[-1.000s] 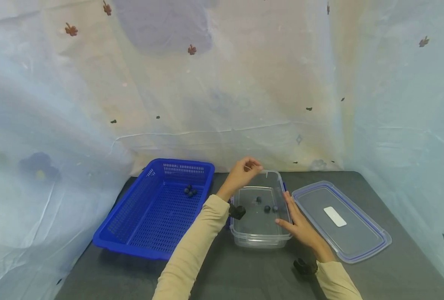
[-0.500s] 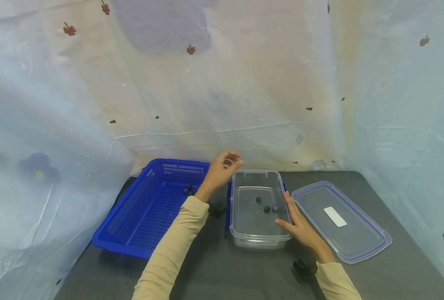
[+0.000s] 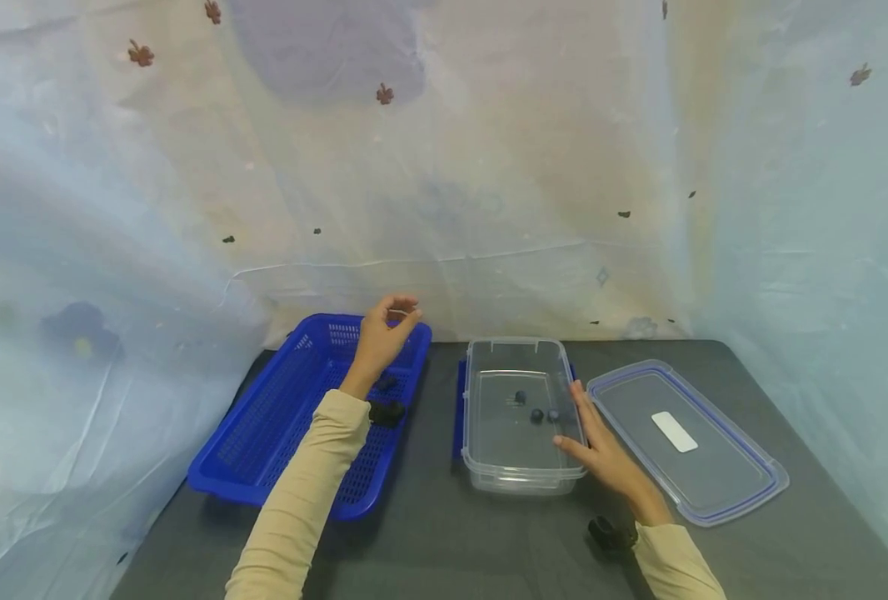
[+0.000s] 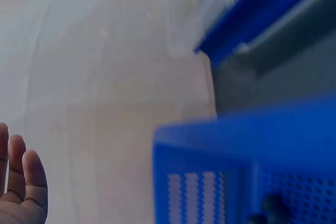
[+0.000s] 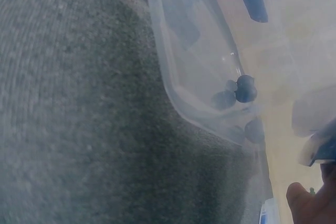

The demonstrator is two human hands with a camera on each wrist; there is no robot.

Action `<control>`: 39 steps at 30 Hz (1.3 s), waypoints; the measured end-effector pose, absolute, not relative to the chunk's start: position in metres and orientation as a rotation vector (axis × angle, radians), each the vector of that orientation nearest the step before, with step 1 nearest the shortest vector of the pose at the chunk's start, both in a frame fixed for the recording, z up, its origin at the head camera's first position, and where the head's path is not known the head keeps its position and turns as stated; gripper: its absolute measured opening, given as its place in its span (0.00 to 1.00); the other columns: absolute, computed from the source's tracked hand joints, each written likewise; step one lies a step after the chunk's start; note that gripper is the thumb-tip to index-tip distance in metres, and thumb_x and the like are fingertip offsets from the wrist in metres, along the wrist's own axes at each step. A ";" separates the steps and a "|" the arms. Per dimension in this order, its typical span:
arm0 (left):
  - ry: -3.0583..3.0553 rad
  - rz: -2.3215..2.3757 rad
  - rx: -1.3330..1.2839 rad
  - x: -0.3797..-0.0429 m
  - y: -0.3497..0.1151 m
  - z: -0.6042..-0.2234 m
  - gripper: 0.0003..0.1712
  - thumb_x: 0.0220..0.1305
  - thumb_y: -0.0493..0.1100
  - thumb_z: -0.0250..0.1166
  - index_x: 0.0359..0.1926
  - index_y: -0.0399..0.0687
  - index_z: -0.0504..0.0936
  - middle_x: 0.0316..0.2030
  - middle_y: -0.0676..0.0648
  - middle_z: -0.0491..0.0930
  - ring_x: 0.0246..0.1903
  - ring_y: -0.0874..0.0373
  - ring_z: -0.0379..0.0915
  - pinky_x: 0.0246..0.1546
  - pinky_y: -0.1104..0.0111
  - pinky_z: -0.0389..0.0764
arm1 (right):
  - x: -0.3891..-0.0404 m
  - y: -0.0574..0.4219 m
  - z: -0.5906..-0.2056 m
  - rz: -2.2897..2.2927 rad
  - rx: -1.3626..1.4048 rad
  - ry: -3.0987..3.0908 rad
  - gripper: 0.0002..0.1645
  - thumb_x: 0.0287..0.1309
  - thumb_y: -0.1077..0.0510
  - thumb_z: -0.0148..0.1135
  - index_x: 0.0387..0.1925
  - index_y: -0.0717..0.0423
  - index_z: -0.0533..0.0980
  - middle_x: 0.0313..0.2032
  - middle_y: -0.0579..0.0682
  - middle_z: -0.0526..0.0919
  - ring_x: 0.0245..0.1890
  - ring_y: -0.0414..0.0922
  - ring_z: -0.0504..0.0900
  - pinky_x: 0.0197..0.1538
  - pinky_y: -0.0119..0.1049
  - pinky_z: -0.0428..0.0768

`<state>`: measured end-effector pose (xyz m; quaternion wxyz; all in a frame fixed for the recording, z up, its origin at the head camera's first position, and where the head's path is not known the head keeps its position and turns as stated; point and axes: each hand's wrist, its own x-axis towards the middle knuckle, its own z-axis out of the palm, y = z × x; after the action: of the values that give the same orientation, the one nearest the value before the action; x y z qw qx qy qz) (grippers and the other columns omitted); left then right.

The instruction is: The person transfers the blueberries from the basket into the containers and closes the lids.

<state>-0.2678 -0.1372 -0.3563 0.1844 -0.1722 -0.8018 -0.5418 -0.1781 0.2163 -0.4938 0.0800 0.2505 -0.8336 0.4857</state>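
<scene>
My left hand (image 3: 384, 342) is over the back right of the blue basket (image 3: 215, 462), its fingers loosely bent and nothing visible between them. In the left wrist view its fingertips (image 4: 32, 174) show at the lower left, apart from the basket rim (image 4: 247, 135). Dark blueberries (image 3: 386, 381) lie in the basket, partly hidden by that arm. My right hand (image 3: 601, 446) rests against the right side of the clear plastic box (image 3: 519, 482), fingers straight along the wall and thumb over the rim. Inside the box are 3 blueberries (image 3: 537, 415), also seen as dark balls (image 5: 245, 88) through its wall.
A clear lid (image 3: 714, 471) with a blue seal and a white label (image 3: 674, 432) lies right of the box. Blue latch flaps (image 3: 460, 408) hang at the box's sides. A pale patterned sheet (image 3: 489, 167) stands behind the dark grey table (image 3: 444, 550).
My left hand has moved left from above the box to over the basket. My right hand stays at the box, and the blueberries in the box keep their places.
</scene>
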 end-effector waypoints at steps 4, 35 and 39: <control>-2.292 -1.507 -0.424 -0.272 -0.156 -0.363 0.12 0.67 0.39 0.63 0.49 0.39 0.80 0.44 0.41 0.78 0.45 0.47 0.74 0.46 0.55 0.74 | -0.178 0.218 -0.492 1.456 0.736 -2.504 0.52 0.60 0.59 0.62 0.75 0.64 0.41 0.74 0.64 0.36 0.71 0.67 0.33 0.61 0.73 0.39; -2.530 -1.354 0.163 -0.296 -0.203 -0.454 0.11 0.58 0.35 0.69 0.41 0.34 0.82 0.35 0.38 0.82 0.42 0.41 0.75 0.63 0.45 0.54 | -0.178 0.217 -0.493 1.469 0.742 -2.497 0.52 0.61 0.59 0.61 0.74 0.65 0.41 0.74 0.63 0.35 0.70 0.68 0.33 0.61 0.73 0.39; -2.622 -1.313 0.177 -0.293 -0.204 -0.459 0.12 0.58 0.37 0.70 0.41 0.32 0.82 0.36 0.37 0.82 0.43 0.40 0.75 0.57 0.47 0.64 | -0.178 0.216 -0.494 1.480 0.748 -2.487 0.52 0.61 0.59 0.61 0.74 0.65 0.40 0.74 0.65 0.36 0.70 0.69 0.33 0.61 0.73 0.38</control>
<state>-0.2927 -0.2037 -0.4591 0.1016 0.0600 -0.8879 -0.4446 -0.1783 0.2156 -0.4940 0.0760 0.2493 -0.8296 0.4937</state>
